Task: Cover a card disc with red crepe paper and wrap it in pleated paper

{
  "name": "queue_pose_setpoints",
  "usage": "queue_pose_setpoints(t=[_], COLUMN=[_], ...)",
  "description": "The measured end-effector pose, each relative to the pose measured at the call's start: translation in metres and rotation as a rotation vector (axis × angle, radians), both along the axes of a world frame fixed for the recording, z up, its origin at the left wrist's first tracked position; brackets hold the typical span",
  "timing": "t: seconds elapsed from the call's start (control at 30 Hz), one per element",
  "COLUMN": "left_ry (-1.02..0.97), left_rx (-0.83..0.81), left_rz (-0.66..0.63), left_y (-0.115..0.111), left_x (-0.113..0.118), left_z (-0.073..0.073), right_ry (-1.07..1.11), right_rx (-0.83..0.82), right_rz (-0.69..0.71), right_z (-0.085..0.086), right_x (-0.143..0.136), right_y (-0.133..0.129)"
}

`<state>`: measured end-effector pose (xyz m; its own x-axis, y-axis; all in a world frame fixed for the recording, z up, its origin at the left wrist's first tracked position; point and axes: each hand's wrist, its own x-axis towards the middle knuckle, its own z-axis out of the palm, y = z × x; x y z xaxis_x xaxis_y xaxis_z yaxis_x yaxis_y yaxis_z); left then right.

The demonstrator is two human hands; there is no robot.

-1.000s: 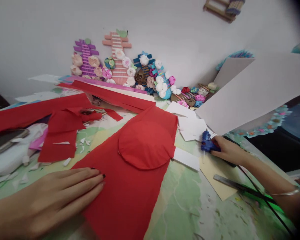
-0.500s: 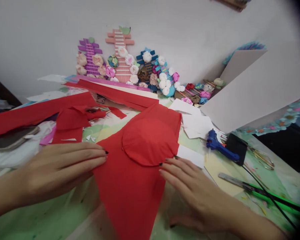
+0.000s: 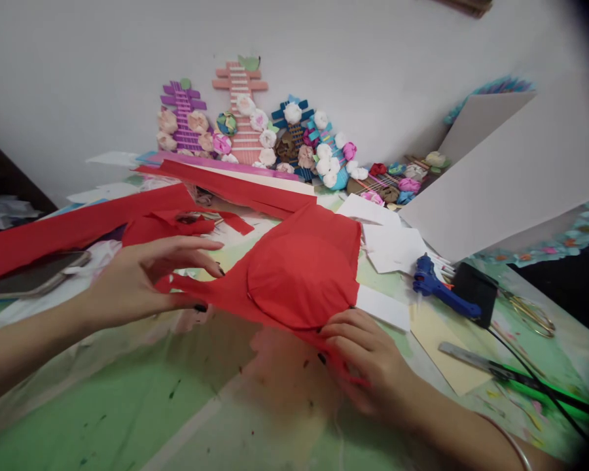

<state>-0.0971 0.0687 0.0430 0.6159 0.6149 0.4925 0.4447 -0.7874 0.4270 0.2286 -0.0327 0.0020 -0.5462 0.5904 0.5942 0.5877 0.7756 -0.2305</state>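
A red crepe-paper sheet [image 3: 341, 226] lies in the middle of the table, wrapped over a round flat shape [image 3: 299, 278] whose outline shows through it. The sheet's near edge is drawn up and gathered, with its lower part folded out of sight. At its left end my left hand [image 3: 147, 275] has thumb and forefinger apart, with the paper's edge passing between them. My right hand [image 3: 373, 360] grips the gathered paper at the lower right of the round shape, fingertips on top and thumb under.
Red paper strips [image 3: 235, 186] and a phone [image 3: 39, 275] lie left and behind. To the right are white paper pieces [image 3: 392, 245], a blue glue gun [image 3: 442, 291], gold scissors [image 3: 530, 314] and a green box cutter [image 3: 520, 379]. Decorated stick crafts [image 3: 240, 118] lean on the wall.
The near point of the red sheet, which hung toward me, is now lifted and gathered up. My left hand has gone from flat to spread, and my right hand has closed on the paper.
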Motion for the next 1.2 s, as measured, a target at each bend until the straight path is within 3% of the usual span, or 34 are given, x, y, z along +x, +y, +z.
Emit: queue_pose_setpoints(t=[0.07,0.2,0.33,0.5,0.63,0.77,1.1,1.2], left_ry=[0.006,0.061,-0.003,-0.161,-0.319,-0.432,-0.548,-0.511], left_rx=[-0.074,-0.06,-0.257,-0.54,-0.548,-0.621,-0.829,-0.869], left_rz=[-0.02,-0.077,-0.137,-0.008,0.093,0.231,0.237,0.264], left_y=[0.006,0.02,0.029,0.03,0.036,0.048,0.069,0.07], left_x=[-0.003,-0.006,-0.004,0.005,0.019,0.034,0.051,0.053], left_z=[-0.006,-0.013,-0.018,-0.023,-0.03,-0.035,-0.05,-0.05], right_ry=[0.029,0.054,0.054,0.046,0.123,0.158,0.434,0.478], right_rx=[-0.007,-0.053,-0.09,-0.117,-0.215,-0.424,-0.657,-0.63], right_rz=[-0.007,0.044,0.041,-0.003,-0.039,-0.153,-0.294,-0.301], right_z=[-0.003,-0.009,-0.011,-0.008,-0.002,0.003,-0.01,-0.01], right_x=[0.002,0.006,0.01,0.012,0.017,0.027,0.033,0.032], right_y=[-0.001,-0.003,-0.005,-0.004,0.002,0.015,0.038,0.046])
